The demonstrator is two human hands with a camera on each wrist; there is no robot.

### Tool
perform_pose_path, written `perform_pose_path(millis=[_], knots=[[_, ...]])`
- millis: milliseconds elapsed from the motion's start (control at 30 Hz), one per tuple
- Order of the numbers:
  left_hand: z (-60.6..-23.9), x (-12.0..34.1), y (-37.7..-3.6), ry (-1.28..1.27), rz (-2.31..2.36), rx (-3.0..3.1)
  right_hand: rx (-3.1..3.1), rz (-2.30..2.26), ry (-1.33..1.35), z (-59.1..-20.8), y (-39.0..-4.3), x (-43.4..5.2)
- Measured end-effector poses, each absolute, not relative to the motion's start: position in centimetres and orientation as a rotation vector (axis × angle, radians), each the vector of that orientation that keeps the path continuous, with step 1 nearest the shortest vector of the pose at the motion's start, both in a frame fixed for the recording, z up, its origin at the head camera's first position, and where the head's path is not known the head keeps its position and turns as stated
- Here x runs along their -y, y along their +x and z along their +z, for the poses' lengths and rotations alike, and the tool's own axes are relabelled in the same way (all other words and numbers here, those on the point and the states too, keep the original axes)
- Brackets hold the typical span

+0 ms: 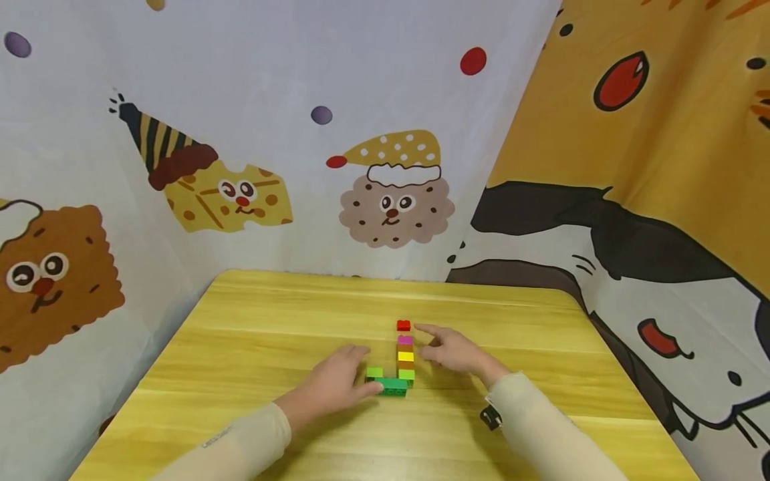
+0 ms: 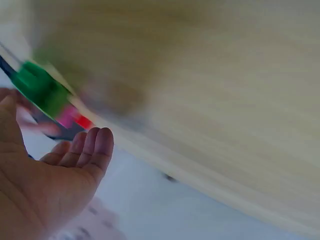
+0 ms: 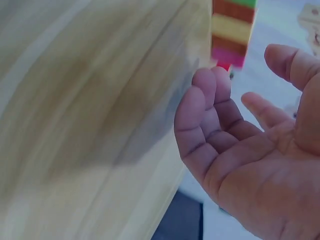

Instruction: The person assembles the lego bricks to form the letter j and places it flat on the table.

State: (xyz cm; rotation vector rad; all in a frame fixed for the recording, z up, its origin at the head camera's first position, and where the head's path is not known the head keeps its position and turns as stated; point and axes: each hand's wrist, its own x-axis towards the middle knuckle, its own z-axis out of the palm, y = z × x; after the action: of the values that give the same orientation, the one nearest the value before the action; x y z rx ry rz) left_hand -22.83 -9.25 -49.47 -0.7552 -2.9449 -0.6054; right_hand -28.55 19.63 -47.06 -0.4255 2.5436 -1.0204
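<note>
A toy-brick build lies before me in the head view. Its dark green long brick is at the near end, with a lime brick at its left. From its right side a line of bricks runs away from me through lime, brown, yellow and pink. Beyond the pink one, a red brick shows with a strip of table between. My left hand is at the left, its thumb tip at the green brick, fingers loosely extended. My right hand is at the right, index finger pointing toward the red brick, palm bare in its wrist view.
The bricks stand on a yellow wood-grain table. Behind it hangs a pale curtain with cartoon prints, and an orange printed curtain on the right. A small black object sits by the right cuff.
</note>
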Motion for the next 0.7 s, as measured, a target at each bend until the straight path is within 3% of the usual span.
perform_pose_path(millis=[433,533,700], knots=[[-50.3,28.0,-24.9,-0.250,-0.355,2.910,-2.979,-0.738,-0.225,-48.0,-30.0,-31.2],[-50.6,29.1,-24.6,-0.212,-0.359,2.956,-2.971,-0.770,-0.282,-48.3,-30.7,-30.3],[-51.0,28.5,-24.2,-0.234,-0.312,3.013,-2.903,-0.799,-0.454,-48.3,-32.3,-23.3]])
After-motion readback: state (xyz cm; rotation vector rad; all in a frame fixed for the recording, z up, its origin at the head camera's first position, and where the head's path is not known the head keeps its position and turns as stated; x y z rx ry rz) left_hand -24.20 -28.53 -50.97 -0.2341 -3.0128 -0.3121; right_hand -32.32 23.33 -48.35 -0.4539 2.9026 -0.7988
